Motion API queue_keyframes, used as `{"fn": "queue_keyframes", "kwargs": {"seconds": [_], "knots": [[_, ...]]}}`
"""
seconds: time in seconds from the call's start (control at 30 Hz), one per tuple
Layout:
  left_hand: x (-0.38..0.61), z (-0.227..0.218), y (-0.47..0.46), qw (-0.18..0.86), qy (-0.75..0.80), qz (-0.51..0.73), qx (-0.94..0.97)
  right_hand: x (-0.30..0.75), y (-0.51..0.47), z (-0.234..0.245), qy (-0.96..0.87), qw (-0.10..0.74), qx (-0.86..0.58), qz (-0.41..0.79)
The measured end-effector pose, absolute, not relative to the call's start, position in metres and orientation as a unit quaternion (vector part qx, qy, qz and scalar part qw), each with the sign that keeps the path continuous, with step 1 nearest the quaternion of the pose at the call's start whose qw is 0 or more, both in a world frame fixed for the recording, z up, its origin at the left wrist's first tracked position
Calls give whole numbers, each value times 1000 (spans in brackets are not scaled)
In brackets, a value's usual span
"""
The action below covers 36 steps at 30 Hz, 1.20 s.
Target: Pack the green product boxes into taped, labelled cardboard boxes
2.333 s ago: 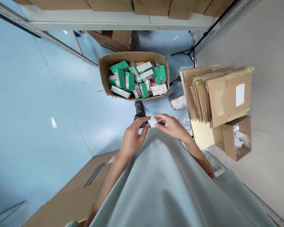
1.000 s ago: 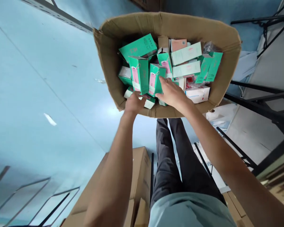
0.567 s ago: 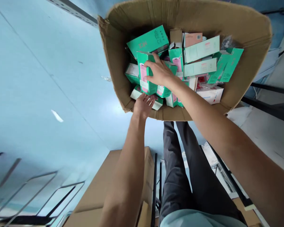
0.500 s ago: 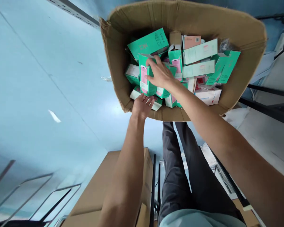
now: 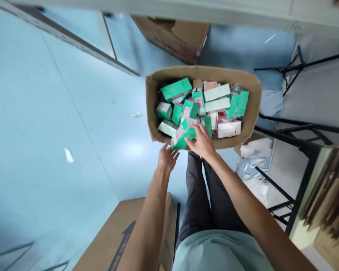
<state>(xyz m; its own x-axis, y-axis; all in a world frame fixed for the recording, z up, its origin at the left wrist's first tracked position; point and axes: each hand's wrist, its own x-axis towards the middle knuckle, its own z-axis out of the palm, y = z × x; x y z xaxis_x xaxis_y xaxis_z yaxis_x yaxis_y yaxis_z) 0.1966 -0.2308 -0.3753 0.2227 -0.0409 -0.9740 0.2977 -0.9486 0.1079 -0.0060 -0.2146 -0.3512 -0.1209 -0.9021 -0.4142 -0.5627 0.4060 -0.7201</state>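
Note:
An open cardboard carton stands on the blue floor in front of me, filled with several green and pink product boxes. My right hand is closed around one green box, lifted over the carton's near edge. My left hand hovers just below that box, fingers spread, holding nothing. My dark trouser legs show below the hands.
A large closed cardboard box lies at the lower left. Another open carton sits behind, under a shelf. A black metal frame and stacked flat cardboard stand at the right, with white paper scraps on the floor.
My right hand has closed on a green box and drawn it back to the carton's near edge. My left hand has left the carton. The view has pulled back.

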Motion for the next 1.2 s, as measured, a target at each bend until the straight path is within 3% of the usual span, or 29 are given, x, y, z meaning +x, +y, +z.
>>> {"fn": "queue_keyframes", "kwargs": {"seconds": [0.23,0.43,0.7,0.93,1.2], "knots": [[184,-268,-229,180,-97,-644,737,-28,-153,-227,755,367,-424,-340],[135,-159,-265,216,-211,-700,647,-46,-123,-101,779,236,-376,-443],[53,-8,-257,173,-376,-729,545,-60,-36,50,802,34,-249,-541],[-36,88,-135,35,-527,-754,390,-5,93,135,826,-192,-71,-525],[-58,165,122,-145,-578,-793,127,110,294,184,782,-383,167,-463]]}}
